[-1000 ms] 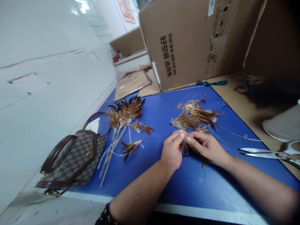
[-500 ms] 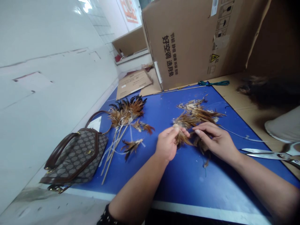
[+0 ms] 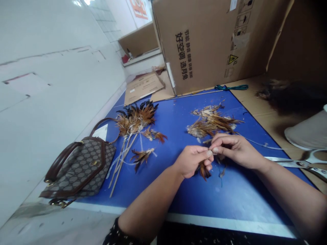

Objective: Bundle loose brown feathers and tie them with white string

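From where I stand, the blue worktop (image 3: 237, 200) looks smooth, with a soft sheen. The heaped brown feathers (image 3: 216, 124) are ragged and matt, and the bundle's sticks (image 3: 125, 163) look like plain, unvarnished wood. The scissors (image 3: 301, 164) are shiny metal. The big box (image 3: 204, 61) is dull brown cardboard, the handbag's handle (image 3: 60, 160) glossy and leather-like, the black sleeve (image 3: 117, 234) patterned cloth.

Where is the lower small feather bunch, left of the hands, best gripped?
Probably by its pale base, coming from picture right, where the left hand is: the feather bunch lies on the blue table, narrowing to that base, its dark feathers fanning out leftward.
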`<state>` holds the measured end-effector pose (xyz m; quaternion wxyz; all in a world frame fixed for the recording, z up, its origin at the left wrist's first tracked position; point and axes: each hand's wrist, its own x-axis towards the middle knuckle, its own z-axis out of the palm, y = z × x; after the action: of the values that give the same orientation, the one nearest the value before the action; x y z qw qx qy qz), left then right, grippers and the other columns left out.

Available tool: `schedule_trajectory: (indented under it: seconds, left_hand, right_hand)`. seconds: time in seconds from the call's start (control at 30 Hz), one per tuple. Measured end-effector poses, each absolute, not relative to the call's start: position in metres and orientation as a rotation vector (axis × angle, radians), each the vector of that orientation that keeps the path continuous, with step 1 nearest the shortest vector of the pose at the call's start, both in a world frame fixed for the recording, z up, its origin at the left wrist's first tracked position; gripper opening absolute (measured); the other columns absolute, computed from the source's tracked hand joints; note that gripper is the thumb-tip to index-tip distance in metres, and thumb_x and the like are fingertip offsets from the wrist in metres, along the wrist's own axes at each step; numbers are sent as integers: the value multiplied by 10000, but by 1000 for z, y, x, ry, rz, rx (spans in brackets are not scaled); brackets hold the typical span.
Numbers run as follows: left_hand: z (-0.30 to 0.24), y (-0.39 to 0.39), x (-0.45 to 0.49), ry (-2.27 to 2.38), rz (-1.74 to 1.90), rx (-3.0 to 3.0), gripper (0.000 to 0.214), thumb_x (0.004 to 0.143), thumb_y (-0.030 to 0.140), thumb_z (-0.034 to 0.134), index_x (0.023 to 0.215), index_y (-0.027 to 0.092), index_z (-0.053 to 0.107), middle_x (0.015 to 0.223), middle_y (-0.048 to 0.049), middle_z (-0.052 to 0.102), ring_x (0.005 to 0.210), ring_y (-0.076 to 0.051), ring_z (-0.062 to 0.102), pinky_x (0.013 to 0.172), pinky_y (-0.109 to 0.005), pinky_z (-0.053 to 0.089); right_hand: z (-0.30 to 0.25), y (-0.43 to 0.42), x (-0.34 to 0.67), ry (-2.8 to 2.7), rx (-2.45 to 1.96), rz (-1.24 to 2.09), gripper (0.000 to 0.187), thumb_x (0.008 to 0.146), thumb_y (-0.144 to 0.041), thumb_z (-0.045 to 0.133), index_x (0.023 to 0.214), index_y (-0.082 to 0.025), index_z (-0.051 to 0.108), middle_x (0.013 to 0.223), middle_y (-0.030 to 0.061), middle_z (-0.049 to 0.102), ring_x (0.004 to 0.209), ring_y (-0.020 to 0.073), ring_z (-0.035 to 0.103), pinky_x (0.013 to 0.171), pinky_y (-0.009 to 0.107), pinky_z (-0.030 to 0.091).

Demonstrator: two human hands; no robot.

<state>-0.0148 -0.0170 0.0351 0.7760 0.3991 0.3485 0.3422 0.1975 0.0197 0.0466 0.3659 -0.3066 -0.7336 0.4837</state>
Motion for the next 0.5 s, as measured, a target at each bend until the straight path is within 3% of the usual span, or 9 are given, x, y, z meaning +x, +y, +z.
schedule_trajectory:
  seconds: [0.2,0.3,0.4,0.5]
  left_hand:
    - [33,-18,-15,800,789,1039,419,839,520,805,782,123,685,616,10,518,551,-92,510,586,-299,389]
    - [35,-16,-15,837,902,1010,391,843,499,798,832,118,710,648,12,533,529,-79,495,568,-293,406]
    - [36,-15,-15,855,949,978,398,851,505,785,780,128,681,605,19,523,516,-98,542,555,-281,423]
    - [34,-15,-14,879,925,988,438,842,551,780,763,135,668,598,-7,574,548,-135,621,547,-263,437]
  right_hand:
    - [46,12,187,-1923,-809,1018,273,994,-423,662,868,-225,802,849,64,725,751,184,666,712,324,542]
    - [45,8,180,-1865,-800,799,195,995,-362,663,1044,-274,830,930,75,754,883,221,700,820,362,570]
    - [44,6,178,-1880,-780,708,273,1006,-312,636,1228,-308,795,1072,90,748,1022,240,699,903,387,575]
    - [43,5,180,-1950,-768,749,287,1017,-315,606,1237,-308,791,1105,99,733,1027,242,699,888,391,590]
